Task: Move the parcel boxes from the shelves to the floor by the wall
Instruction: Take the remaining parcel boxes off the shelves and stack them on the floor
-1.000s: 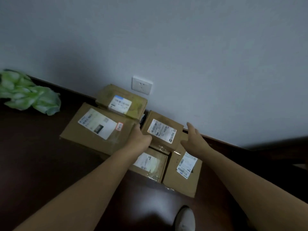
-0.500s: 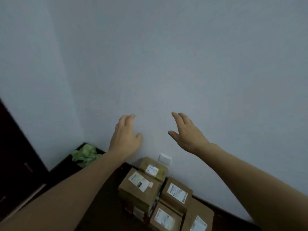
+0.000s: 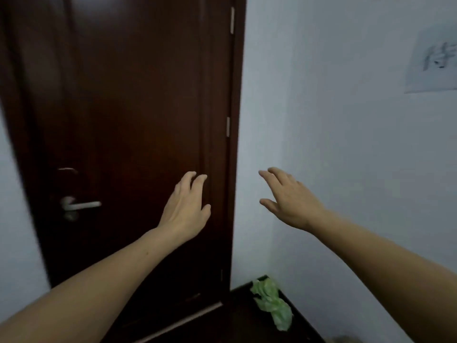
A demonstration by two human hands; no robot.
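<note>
- Left hand [image 3: 186,206] raised before the dark door [image 3: 123,120], fingers relaxed, holding nothing.
- Right hand [image 3: 290,200] spread, empty, before the wall [image 3: 346,144].

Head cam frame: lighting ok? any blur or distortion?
Head view: dim, flat, bluish light, no glare; the dark brown wooden door loses detail in shadow; its silver lever handle is smeared; the door's left edge bows from wide-angle distortion; left hand and right hand read fairly sharp; writing on the pale paper sheet is too soft to read.
</note>
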